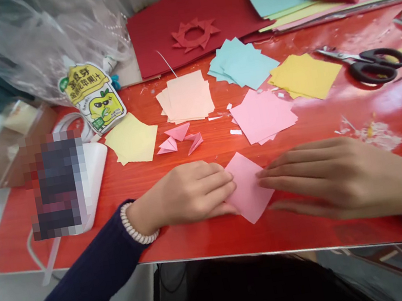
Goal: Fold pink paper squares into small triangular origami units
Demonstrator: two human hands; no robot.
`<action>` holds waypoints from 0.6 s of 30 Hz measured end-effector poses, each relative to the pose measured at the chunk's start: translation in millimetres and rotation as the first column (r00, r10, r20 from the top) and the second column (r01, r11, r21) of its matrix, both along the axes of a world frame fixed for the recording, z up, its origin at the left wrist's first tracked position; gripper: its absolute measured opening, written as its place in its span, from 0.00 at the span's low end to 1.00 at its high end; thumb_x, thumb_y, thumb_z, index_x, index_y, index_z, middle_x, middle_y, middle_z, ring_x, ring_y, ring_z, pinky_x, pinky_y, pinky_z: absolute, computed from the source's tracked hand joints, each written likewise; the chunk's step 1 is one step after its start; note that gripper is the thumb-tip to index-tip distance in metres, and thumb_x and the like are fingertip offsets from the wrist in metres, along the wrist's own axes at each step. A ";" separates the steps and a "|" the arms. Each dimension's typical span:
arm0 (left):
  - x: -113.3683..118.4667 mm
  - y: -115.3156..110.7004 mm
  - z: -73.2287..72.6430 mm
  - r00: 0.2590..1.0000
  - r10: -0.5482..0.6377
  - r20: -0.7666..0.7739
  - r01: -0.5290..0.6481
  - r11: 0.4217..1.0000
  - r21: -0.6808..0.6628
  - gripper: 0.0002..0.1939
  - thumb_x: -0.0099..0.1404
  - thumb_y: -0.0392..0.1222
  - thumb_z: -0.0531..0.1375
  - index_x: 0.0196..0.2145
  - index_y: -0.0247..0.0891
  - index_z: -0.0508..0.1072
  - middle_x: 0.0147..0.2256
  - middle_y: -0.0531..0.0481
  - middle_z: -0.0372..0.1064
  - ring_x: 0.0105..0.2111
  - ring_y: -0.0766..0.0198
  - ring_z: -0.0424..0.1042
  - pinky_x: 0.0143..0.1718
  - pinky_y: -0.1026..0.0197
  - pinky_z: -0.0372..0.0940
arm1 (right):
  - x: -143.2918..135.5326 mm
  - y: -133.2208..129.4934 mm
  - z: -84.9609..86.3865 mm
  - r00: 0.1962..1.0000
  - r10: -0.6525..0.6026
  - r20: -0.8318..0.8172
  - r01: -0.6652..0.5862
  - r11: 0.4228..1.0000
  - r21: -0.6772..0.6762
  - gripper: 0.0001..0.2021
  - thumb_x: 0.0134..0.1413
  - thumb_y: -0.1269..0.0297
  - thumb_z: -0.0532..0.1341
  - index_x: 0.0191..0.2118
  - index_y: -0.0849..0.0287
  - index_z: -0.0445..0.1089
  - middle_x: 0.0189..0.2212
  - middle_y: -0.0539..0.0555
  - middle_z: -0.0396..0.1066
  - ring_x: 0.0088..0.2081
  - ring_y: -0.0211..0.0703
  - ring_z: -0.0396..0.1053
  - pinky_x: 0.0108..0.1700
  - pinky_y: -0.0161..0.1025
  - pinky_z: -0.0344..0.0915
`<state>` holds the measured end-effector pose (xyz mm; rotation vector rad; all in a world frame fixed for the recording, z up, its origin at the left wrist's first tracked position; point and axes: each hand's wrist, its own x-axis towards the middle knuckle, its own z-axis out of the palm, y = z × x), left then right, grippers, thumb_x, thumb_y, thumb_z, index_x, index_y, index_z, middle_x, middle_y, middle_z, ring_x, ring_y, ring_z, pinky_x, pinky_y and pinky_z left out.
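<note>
A pink paper square [249,191] lies near the table's front edge, turned so that one corner points toward me. My left hand [188,193] grips its left corner, fingers on top and thumb at the lower edge. Over the right corner, my right hand [325,178] has its fingers stretched out, fingertips touching the paper and thumb apart; it is slightly blurred. Just beyond the left hand sit several small folded pink paper pieces [178,132]. A stack of pink squares [262,115] rests behind the paper.
Around the red table [201,243] are peach squares [190,96], blue squares [242,64], deep yellow squares [306,76] and pale yellow squares [133,138]. Scissors [371,63] and paper scraps [378,135] lie right. A folded red ring [180,36] and a drink pouch [97,98] are farther back.
</note>
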<state>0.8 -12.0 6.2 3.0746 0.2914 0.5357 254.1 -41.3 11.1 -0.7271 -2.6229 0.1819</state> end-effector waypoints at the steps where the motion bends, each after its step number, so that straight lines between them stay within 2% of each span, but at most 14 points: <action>1: -0.5 -0.4 0.8 1.000 -0.005 -0.005 0.005 1.000 0.030 0.11 0.65 0.44 0.54 0.38 0.34 0.71 0.37 0.47 0.74 0.38 0.62 0.72 0.39 0.60 0.70 | -0.3 -0.1 0.7 0.998 0.058 0.038 -0.060 0.997 0.046 0.10 0.56 0.61 0.58 0.41 0.58 0.70 0.34 0.53 0.75 0.34 0.43 0.71 0.34 0.41 0.68; 3: -1.1 -1.3 2.5 0.999 -0.026 -0.030 0.029 0.996 0.082 0.09 0.65 0.39 0.54 0.39 0.32 0.71 0.38 0.46 0.74 0.38 0.61 0.73 0.38 0.60 0.71 | -1.5 -0.2 1.6 0.987 0.129 0.097 -0.141 0.981 0.131 0.11 0.56 0.62 0.57 0.42 0.62 0.69 0.35 0.56 0.75 0.34 0.46 0.71 0.34 0.43 0.68; 6: -1.3 -2.7 4.2 0.997 -0.049 -0.060 0.056 0.992 0.116 0.10 0.65 0.32 0.52 0.43 0.29 0.69 0.39 0.43 0.74 0.39 0.59 0.74 0.38 0.58 0.72 | -3.9 -1.7 -0.1 0.990 0.105 0.090 -0.121 0.974 0.194 0.11 0.55 0.65 0.58 0.43 0.63 0.68 0.33 0.57 0.75 0.34 0.47 0.71 0.34 0.43 0.68; 9: -1.9 -4.1 3.4 1.000 -0.006 -0.016 0.007 0.997 0.083 0.09 0.64 0.33 0.53 0.42 0.31 0.69 0.37 0.44 0.74 0.38 0.61 0.74 0.38 0.59 0.72 | -5.5 -4.0 -4.4 0.997 0.064 0.052 -0.073 0.977 0.199 0.10 0.56 0.74 0.55 0.44 0.64 0.67 0.34 0.57 0.75 0.36 0.46 0.71 0.36 0.43 0.67; 12: -1.8 -6.7 0.3 0.996 0.079 0.050 -0.079 0.997 0.005 0.07 0.63 0.37 0.56 0.39 0.33 0.69 0.36 0.47 0.74 0.39 0.62 0.72 0.40 0.60 0.70 | -7.9 -4.6 -7.3 0.999 0.034 0.032 -0.038 0.985 0.167 0.10 0.56 0.75 0.54 0.43 0.63 0.68 0.34 0.56 0.74 0.36 0.46 0.71 0.35 0.43 0.66; 15: 1.4 -10.4 -1.4 0.981 0.193 0.024 -0.187 0.969 -0.161 0.07 0.65 0.38 0.53 0.36 0.34 0.69 0.36 0.47 0.73 0.38 0.63 0.70 0.39 0.59 0.68 | -13.3 -3.2 -7.7 0.999 -0.031 -0.015 0.032 0.996 0.079 0.06 0.56 0.72 0.56 0.38 0.61 0.69 0.32 0.56 0.73 0.34 0.44 0.70 0.33 0.41 0.66; 18: 7.1 -13.1 -0.4 0.956 0.286 -0.067 -0.292 0.897 -0.333 0.09 0.67 0.37 0.50 0.34 0.34 0.68 0.38 0.45 0.70 0.38 0.62 0.66 0.41 0.57 0.65 | -19.4 -1.3 -9.1 0.980 -0.148 -0.134 0.126 0.979 -0.163 0.06 0.56 0.72 0.55 0.34 0.61 0.69 0.30 0.56 0.71 0.31 0.40 0.67 0.31 0.37 0.66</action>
